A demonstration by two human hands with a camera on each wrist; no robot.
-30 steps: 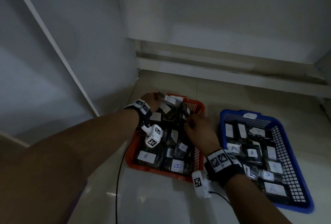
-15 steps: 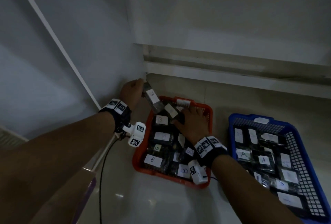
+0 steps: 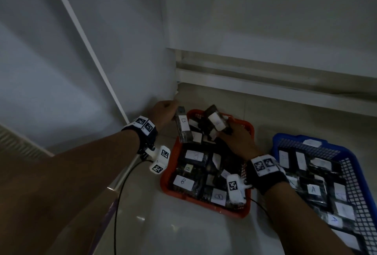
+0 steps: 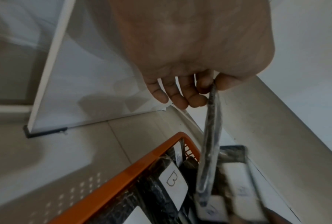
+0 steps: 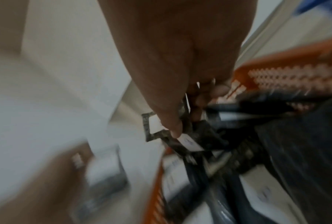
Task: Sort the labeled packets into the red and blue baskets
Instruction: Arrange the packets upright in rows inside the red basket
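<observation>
The red basket (image 3: pixel 168 170) sits on the floor, filled with dark packets bearing white B labels. My left hand (image 3: pixel 165 110) pinches one B packet (image 3: pixel 183 124) by its top end above the basket's far left corner; in the left wrist view that packet (image 4: pixel 210 151) hangs edge-on from thumb and forefinger. My right hand (image 3: pixel 236 138) grips another labelled packet (image 3: pixel 216 119) lifted over the far side of the basket; its letter is unreadable. The blue basket (image 3: pixel 356 165) stands to the right, holding packets labelled A.
White cabinet panels rise on the left and at the back, close to the red basket. A low white ledge (image 3: pixel 265 85) runs along the back. A black cable (image 3: pixel 120 199) trails over the pale floor on the left. Bare floor lies in front of both baskets.
My left hand has lifted a B packet out of the red basket toward the left wall. My right hand has closed on a second packet and raised it from the pile.
</observation>
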